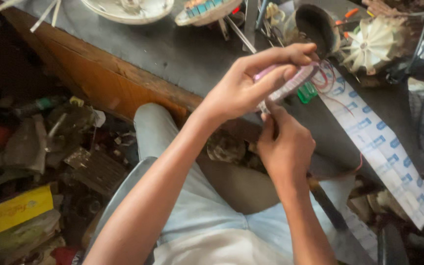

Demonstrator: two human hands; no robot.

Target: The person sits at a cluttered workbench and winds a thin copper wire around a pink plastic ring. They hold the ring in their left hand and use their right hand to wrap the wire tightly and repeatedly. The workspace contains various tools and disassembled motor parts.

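One left hand (244, 86), fingers curled shut round one pink-and-white ridged gadget (290, 81) held above dark surface (172, 51) | one right hand (285, 147) just below, fingertips pinched at gadget's lower end | red wires (327, 78), one green part (307, 92), one white fan wheel (371, 44), one long printed strip (384, 147) at right

Small pink ribbed plastic casing (290, 81) pinched in left hand (244, 88) above dark grey work surface (172, 49); right hand (285, 147) just below. White plastic fan impeller (371, 44) behind-right; long white printed paper strip (379, 142) to right.
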